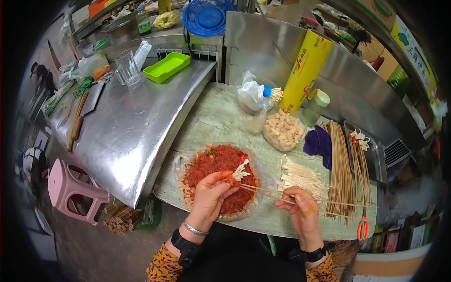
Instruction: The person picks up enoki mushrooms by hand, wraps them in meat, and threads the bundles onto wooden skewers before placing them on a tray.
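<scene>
My left hand (209, 195) pinches a small bundle of enoki mushrooms (241, 172) with a red, sauce-coated strip around its base. Thin bamboo skewers (263, 190) run from that bundle to my right hand (300, 212), whose fingers are closed around them. Below my left hand lies a plastic-lined heap of red marinated meat (202, 165). A pile of white enoki (304, 179) sits just beyond my right hand. To its right lie many bare skewers (336, 160), and a metal tray (373, 160) with loaded skewers (359, 157).
Orange-handled scissors (362, 229) lie at the table's right front edge. Behind are a purple cloth (319, 144), a bag of garlic cloves (283, 131), a green-lidded jar (316, 106) and a tall yellow box (306, 68). A steel counter (136, 122) adjoins on the left, above a pink stool (75, 188).
</scene>
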Demonstrator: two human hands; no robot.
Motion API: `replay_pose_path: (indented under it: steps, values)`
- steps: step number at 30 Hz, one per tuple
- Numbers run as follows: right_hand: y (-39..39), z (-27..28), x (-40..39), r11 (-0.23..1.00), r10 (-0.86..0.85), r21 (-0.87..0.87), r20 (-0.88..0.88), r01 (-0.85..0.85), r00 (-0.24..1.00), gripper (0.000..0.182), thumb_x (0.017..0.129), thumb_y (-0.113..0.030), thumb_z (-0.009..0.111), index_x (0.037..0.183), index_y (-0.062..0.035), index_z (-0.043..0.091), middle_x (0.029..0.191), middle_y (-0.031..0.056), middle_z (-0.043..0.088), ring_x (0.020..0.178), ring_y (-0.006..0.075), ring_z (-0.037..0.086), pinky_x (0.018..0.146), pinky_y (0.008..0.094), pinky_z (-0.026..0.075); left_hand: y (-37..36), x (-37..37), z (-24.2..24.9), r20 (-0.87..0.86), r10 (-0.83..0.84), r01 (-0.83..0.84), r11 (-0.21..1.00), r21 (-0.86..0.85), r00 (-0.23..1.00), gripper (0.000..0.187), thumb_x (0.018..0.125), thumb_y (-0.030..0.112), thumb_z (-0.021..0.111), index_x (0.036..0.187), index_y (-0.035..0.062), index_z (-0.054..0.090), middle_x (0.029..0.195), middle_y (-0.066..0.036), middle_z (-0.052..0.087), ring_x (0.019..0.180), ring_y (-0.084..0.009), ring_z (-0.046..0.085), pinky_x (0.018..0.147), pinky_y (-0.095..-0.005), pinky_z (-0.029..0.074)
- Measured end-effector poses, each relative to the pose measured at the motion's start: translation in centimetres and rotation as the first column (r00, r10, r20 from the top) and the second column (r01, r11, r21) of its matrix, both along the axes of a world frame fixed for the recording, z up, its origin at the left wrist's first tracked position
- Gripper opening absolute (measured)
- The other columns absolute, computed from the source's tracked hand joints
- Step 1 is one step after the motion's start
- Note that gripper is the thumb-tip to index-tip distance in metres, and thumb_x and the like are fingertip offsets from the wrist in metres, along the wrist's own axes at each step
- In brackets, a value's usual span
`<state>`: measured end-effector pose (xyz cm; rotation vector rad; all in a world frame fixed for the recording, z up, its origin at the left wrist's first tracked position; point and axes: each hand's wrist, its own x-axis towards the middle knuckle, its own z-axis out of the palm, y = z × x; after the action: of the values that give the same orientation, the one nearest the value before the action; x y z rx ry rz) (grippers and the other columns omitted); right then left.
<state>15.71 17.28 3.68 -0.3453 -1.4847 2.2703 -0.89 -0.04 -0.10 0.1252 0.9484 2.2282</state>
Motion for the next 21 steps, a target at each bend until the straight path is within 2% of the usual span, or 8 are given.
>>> replay_pose_path:
  steps: [9,13,21]
  values:
    - [-1.1,-1.1,-0.2,0.995,-0.047,-0.090,-0.043,0.043,0.998,0.032,0.091,-0.019,0.049,0.107,0.0089,0.054,0.097,0.0147,0.058,0.090,0.0289,0.063,0.083,0.0364,0.051,-0.3,-0.3,-0.3,0.077,-0.021,0.019,0.999,0.034,0.997,0.025,0.084,-0.006,0.053,0.108,-0.0022,0.057,0.103,-0.011,0.062,0.093,-0.0214,0.062,0.084,-0.0375,0.054]
    - [-1.0,-1.4,-0.2,0.996,-0.015,-0.090,-0.070,0.009,0.997,0.032,0.091,-0.019,0.050,0.106,0.0093,0.054,0.100,0.0151,0.056,0.091,0.0293,0.062,0.084,0.0375,0.051,-0.3,-0.4,-0.4,0.100,-0.032,0.030,0.999,0.027,0.994,0.024,0.085,-0.004,0.053,0.108,-0.0018,0.058,0.105,-0.012,0.062,0.094,-0.0216,0.062,0.083,-0.0375,0.054]
    - [-1.8,-0.6,-0.4,0.990,-0.009,0.139,-0.099,0.023,0.995,0.032,0.093,-0.021,0.048,0.103,0.0088,0.056,0.103,0.0146,0.052,0.090,0.0286,0.062,0.084,0.0369,0.050,-0.6,-0.6,0.0,0.157,-0.079,0.078,0.997,0.011,0.984,0.023,0.086,-0.004,0.053,0.109,-0.0019,0.057,0.105,-0.012,0.062,0.093,-0.0220,0.062,0.082,-0.0361,0.054]
